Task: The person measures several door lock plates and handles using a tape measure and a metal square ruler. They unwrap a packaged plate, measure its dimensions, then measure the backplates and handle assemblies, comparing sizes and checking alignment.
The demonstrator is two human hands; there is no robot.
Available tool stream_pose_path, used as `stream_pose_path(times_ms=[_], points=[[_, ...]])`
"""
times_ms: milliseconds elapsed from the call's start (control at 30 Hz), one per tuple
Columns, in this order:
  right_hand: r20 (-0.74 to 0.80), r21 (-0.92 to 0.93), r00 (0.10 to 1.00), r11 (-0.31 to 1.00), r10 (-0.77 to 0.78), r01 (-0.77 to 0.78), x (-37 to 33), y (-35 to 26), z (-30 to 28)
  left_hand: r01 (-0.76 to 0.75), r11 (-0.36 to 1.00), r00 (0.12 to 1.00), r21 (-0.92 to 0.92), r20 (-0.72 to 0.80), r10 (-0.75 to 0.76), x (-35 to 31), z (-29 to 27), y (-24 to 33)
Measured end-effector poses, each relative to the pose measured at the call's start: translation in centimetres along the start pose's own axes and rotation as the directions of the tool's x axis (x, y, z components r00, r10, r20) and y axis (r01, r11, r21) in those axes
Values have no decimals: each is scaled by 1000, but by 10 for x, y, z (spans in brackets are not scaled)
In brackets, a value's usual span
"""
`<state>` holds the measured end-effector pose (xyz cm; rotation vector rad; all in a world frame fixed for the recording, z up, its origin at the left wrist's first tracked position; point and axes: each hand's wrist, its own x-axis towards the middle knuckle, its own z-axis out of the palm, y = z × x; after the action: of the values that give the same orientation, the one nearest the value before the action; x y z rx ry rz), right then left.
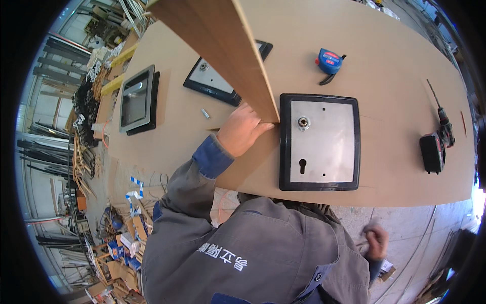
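A long wooden board (217, 50) stands on edge, rising toward the far left. My left hand (240, 129) grips its near end, thumb toward the lock plate and the other fingers partly behind the wood. Touching or nearly touching that end is a black-framed metal lock plate (324, 137) with a round fitting and a keyhole slot. A second black-framed lock plate (202, 76) lies partly covered by the board. Beyond the table's near edge, my right hand (376, 240) is curled and blurred; something greyish shows at its fingers, too smeared to name.
On the brown tabletop (395, 116) lie a blue tape measure (330, 61), a cordless drill (435, 144) with a long bit, a thin red stick (463, 124), a small silver cylinder (205, 113) and a grey recessed frame (137, 101). Boxes and scraps (121, 253) clutter the floor at left.
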<state>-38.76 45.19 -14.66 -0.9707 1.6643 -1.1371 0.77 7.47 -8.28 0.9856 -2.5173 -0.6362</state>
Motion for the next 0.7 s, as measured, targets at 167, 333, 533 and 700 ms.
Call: stream_pose_path(times_ms=[167, 333, 533, 700], points=[[135, -223, 941, 915, -311, 335, 48, -120, -50, -154, 988, 983, 6, -99, 153, 2, -1, -11], [294, -503, 877, 719, -379, 479, 131, -195, -14, -84, 996, 996, -3, 14, 84, 11, -4, -7], [426, -521, 838, 665, -341, 535, 238, -214, 49, -114, 992, 989, 60, -84, 119, 10, 3, -9], [450, -499, 812, 649, -372, 574, 266, -211, 101, -60, 996, 996, 73, -62, 64, 6, 8, -9]])
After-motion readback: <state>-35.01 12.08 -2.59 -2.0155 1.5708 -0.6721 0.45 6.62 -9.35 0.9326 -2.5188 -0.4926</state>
